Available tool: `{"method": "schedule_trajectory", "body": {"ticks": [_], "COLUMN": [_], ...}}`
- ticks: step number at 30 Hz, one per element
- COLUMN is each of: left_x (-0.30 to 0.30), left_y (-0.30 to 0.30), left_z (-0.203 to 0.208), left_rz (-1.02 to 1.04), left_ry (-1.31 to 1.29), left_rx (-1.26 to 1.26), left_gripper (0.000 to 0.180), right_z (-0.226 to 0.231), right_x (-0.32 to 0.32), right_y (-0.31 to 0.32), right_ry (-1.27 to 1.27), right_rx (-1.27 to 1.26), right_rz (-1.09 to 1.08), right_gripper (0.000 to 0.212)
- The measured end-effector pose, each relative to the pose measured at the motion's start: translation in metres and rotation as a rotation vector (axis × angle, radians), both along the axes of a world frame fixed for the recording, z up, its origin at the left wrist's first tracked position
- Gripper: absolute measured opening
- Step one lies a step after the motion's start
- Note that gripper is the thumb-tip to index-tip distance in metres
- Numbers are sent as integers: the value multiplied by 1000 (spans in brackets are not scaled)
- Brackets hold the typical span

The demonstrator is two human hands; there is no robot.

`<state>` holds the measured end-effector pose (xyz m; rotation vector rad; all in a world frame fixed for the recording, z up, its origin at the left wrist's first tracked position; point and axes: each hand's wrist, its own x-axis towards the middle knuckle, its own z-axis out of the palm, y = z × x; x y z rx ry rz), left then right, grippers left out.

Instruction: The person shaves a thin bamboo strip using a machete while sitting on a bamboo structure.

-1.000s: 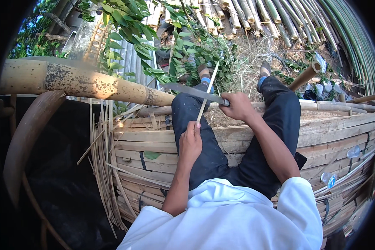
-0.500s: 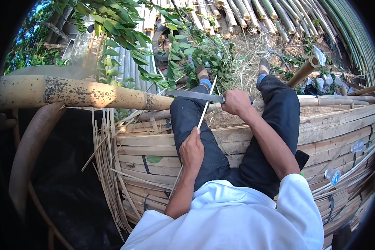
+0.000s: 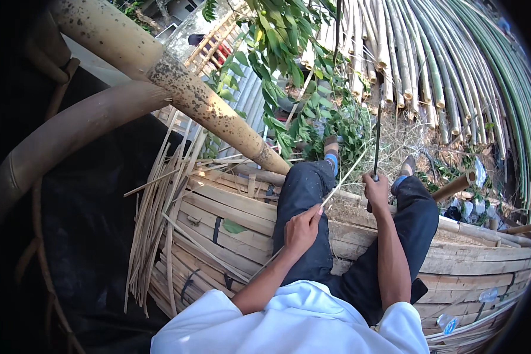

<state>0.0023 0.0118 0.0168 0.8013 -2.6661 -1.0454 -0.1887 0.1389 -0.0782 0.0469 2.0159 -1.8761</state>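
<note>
My left hand (image 3: pixel 302 231) is closed on a thin, pale bamboo strip (image 3: pixel 347 178), over my left thigh. The strip slants away up and to the right from the fingers, and its other end runs back along my left forearm. Over my right leg, my right hand (image 3: pixel 376 192) grips the dark handle of a long knife (image 3: pixel 378 141). Its blade, seen nearly edge-on, points away from me, just right of the strip and apart from it.
I sit on stacked bamboo slats (image 3: pixel 454 259). A thick spotted bamboo pole (image 3: pixel 218 115) slants in at left, above a bundle of loose strips (image 3: pixel 153 236). Leafy branches (image 3: pixel 277 47) hang ahead. Long bamboo poles (image 3: pixel 419 59) lie beyond. A plastic bottle (image 3: pixel 448 323) rests at right.
The knife has swung from lying across the strip to pointing away from me, off the strip. My view has turned, shifting the scene. The left hand still holds the strip.
</note>
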Motion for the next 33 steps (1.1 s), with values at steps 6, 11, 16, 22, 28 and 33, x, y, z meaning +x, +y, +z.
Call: {"method": "schedule_trajectory", "body": {"ticks": [6,11,16,22,28,33], "left_x": [6,-4,-28,-42,-43,-41], "left_y": [-12,-30,-32,-31,-24,-20], "left_z": [7,3,9,4,-4,-19], "left_rz": [-38,-102,-131,-199,-146,-184], "left_ry": [38,-96,-205,-228,-139,-90], "left_rx": [160,281,579,633,658,287], "left_gripper": [31,31,27,24,24,25], "right_z": [39,57,49,52,42,41], "right_x": [11,27,42,61,73,76], "right_y": [6,24,48,30,23,16], "right_ry": [99,16,-236,-140,-73,1], "right_rx": [24,-62,-211,-131,-39,-31], "right_rz": [128,97,-82,-15,-21,40], "right_gripper": [27,30,22,18,30,34]}}
